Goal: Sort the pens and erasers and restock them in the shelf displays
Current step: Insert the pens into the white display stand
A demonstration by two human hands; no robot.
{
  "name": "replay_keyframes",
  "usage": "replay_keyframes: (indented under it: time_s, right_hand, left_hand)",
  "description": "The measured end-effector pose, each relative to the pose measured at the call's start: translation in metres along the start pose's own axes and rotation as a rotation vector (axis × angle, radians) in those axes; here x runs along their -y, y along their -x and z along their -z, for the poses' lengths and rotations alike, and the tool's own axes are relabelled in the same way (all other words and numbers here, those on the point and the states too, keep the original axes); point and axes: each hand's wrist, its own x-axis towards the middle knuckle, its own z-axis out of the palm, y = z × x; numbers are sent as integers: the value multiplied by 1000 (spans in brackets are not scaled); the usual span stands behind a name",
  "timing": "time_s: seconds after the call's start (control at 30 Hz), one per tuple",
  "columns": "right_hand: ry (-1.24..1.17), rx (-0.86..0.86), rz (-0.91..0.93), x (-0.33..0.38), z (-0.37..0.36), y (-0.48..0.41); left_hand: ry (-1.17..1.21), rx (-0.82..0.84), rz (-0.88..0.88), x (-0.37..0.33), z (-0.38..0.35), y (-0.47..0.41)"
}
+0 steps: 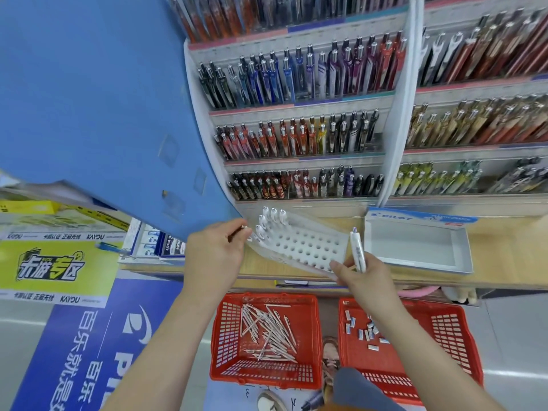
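Gripping a white plastic pen (357, 252) upright between thumb and curled fingers, the right hand (366, 281) also touches the near corner of a white plastic tray pierced with rows of round holes (305, 247). The left hand (212, 256) is at the tray's other end, its fingers pinched on a slim silver-tipped pen (243, 228), most of which the hand hides. A few white-capped pens (271, 221) stand in the holes just beside that hand. The tray is tilted above a pale wooden ledge (498, 250), with the two hands apart at its opposite ends.

Below the hands sit two red plastic mesh baskets: the left basket (218, 336) holds loose white pens (267, 330), and the right basket (462, 336) holds small wrapped erasers (364, 330). Tiered shelf displays (296, 84) of upright pens rise behind.

An open white cardboard box (415, 247) on the ledge reads "PILOT" in blue on its raised flap. A yellow-green banner (59, 262) at left carries "KAYOU" and "卡游专区". A blue floor panel (89, 336) shows "百乐".
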Motion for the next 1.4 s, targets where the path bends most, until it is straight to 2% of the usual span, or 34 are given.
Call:
replay_keyframes:
  time_s: [0.33, 0.47, 0.63, 0.83, 0.9, 0.97, 1.07, 1.2, 1.3, 1.4]
  right_hand:
    - [-7, -18, -1, 0, -2, -2]
    - [-27, -26, 1, 1, -2, -1]
    - [-35, -27, -4, 4, -2, 1]
    - [-18, -24, 6, 8, 0, 2]
    - [-78, -19, 4, 13, 3, 5]
    - [-240, 38, -20, 23, 8, 8]
    - [-370, 249, 3, 41, 16, 15]
    - [-325, 571, 23, 61, 17, 25]
    - [-239, 647, 66, 68, 10, 29]
    - [-211, 668, 63, 70, 6, 29]
  left_hand:
    - [-50, 36, -25, 17, -22, -7]
    - [-204, 92, 21, 11, -23, -13]
    - [-496, 248, 60, -6, -25, -32]
    - [-491, 274, 89, -8, -29, -37]
    - [-481, 283, 66, -5, -24, -35]
    - [-424, 257, 63, -6, -17, -29]
    - [-231, 182, 60, -14, -8, -15]
    - [345, 366, 152, -39, -7, 1]
    - [634, 464, 184, -55, -8, 6]
    - [682, 443, 183, -58, -7, 5]
